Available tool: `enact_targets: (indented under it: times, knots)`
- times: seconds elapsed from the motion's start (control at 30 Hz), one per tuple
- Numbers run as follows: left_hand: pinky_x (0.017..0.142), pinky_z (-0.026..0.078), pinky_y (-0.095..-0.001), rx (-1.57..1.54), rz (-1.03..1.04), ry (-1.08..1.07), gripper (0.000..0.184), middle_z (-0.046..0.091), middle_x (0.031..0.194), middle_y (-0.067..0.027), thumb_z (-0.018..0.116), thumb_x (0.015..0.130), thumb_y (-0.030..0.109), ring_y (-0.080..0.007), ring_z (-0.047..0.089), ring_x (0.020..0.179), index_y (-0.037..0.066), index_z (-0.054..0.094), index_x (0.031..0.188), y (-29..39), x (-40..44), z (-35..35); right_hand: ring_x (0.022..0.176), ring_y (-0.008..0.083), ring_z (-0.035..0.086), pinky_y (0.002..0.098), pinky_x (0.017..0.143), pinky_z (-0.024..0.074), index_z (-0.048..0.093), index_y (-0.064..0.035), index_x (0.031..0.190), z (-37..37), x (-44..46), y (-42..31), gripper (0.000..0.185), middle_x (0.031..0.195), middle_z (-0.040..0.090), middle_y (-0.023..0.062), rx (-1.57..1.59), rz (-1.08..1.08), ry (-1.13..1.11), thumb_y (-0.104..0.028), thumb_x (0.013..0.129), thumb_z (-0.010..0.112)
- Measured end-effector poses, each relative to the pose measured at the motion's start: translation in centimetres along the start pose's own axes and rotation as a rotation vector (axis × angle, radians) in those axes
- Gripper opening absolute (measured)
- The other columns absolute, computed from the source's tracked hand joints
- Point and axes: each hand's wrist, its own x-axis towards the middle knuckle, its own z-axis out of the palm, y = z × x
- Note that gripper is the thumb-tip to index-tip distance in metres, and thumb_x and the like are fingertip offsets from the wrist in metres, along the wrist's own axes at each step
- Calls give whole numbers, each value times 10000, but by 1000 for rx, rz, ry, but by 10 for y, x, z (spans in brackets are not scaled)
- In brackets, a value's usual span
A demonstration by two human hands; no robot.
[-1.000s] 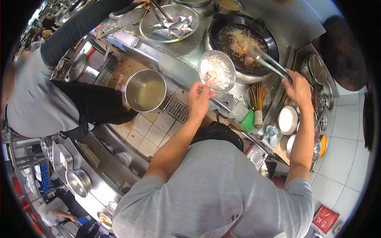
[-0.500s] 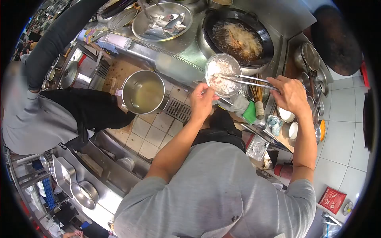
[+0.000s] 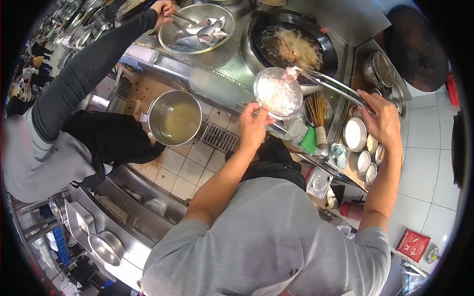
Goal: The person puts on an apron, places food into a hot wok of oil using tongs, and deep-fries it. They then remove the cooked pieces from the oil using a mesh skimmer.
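My left hand (image 3: 254, 127) pinches the near rim of a small bowl (image 3: 279, 93) that contains white powder and pale pinkish bits. My right hand (image 3: 381, 119) grips metal tongs (image 3: 341, 88). At their tips is a pale, powder-coated piece of food (image 3: 293, 73), above the bowl's far rim and close to the wok's near edge. Just beyond, a dark wok (image 3: 332, 55) holds bubbling oil with browned food (image 3: 291, 48) frying in it.
A co-worker's hand (image 3: 163, 11) works tongs over a metal bowl (image 3: 224, 42) of fish. Left of me stands a pot (image 3: 177, 121) with yellowish liquid. To the right are a bamboo brush (image 3: 320, 121), a green sponge (image 3: 308, 140) and several small bowls (image 3: 355, 134).
My tongs have risen out of the bowl's powder toward the wok, with a coated piece at their tips. My left hand stays on the bowl. The co-worker's hand has come into view.
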Motion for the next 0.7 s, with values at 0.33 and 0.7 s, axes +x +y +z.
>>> enact_targets:
  times: [0.33, 0.7]
  knots:
    - [652, 621, -294, 7, 5, 110, 155, 621, 899, -76, 666, 974, 132, -144, 658, 705, -10, 604, 972, -6, 18, -8, 953, 395, 679, 473, 856, 530, 724, -84, 1163, 71, 34, 83, 350, 1010, 718, 182, -92, 188, -52, -198, 833, 714]
    - [659, 612, -298, 43, 35, 150, 121, 626, 846, -48, 663, 976, 121, -137, 661, 695, 23, 592, 963, -1, 17, 12, 1032, 388, 686, 492, 915, 543, 718, -82, 1116, 175, 92, 103, 332, 1071, 722, 205, 15, 366, -148, -229, 829, 637]
